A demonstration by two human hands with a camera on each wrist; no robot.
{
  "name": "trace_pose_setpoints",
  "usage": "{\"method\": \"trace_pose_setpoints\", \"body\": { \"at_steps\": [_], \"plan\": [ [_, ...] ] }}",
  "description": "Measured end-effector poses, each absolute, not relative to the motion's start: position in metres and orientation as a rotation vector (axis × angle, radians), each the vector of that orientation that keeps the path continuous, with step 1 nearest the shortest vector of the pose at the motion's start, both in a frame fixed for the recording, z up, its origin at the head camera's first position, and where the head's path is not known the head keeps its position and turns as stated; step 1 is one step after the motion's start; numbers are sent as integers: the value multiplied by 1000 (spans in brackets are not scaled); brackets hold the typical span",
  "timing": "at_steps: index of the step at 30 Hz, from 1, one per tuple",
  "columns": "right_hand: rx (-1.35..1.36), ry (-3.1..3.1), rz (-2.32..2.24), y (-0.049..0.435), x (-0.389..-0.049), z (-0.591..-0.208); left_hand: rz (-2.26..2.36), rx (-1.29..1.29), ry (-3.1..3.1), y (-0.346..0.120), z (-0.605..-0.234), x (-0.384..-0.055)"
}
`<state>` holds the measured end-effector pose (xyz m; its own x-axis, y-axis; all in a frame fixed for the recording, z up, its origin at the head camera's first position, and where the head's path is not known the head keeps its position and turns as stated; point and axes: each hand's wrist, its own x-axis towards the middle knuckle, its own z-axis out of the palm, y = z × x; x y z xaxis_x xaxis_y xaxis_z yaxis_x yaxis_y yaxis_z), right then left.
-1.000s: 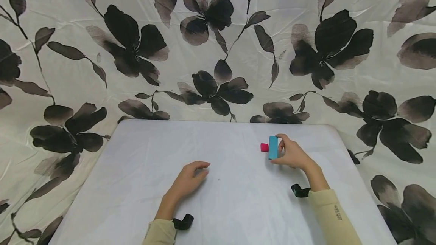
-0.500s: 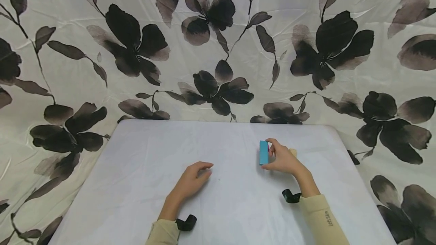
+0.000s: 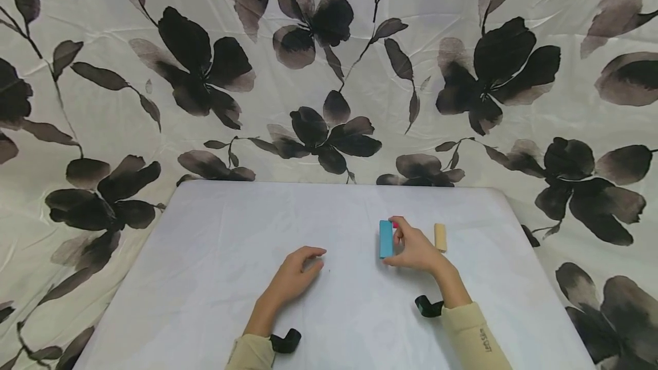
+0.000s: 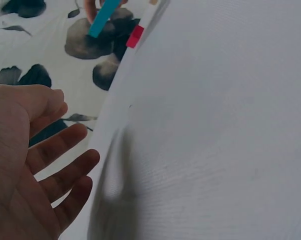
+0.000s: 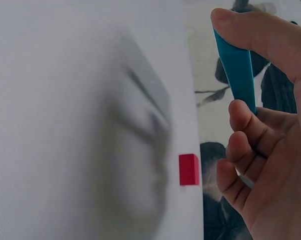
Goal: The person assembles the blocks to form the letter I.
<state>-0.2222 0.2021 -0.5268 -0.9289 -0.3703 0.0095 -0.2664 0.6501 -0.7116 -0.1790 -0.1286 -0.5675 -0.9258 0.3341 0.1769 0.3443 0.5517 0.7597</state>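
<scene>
So the right hand (image 3: pixel 415 249) has a blue block (image 3: pixel 386 239) by its two ends, thumb on the near one and index finger on the far one, so that grip is spread about as wide as the block is long. The block's held up off the white worktop (image 3: pixel 334 330), over the right half, and the right wrist view shows a blurry shadow (image 5: pixel 140 115) beside it. A little red block (image 5: pixel 188 169) sits on the worktop, mostly hidden by the fingers in the head view, and a yellow block (image 3: pixel 440 237) is just to the right of the same hand. Left hand (image 3: pixel 292 276) is well apart from all of them, grip loose with the fingers slightly bent, holding nothing. Flowery cloth (image 3: pixel 288 10) fills the background, and the sleeves (image 3: pixel 475 336) are tan
</scene>
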Motion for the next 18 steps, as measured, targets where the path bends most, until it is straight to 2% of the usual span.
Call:
{"method": "trace_pose_setpoints", "body": {
  "at_steps": [18],
  "plan": [
    [-615,2705,-1168,177,-208,-547,-1439,-593,-2722,-117,-568,-170]
  ]
}}
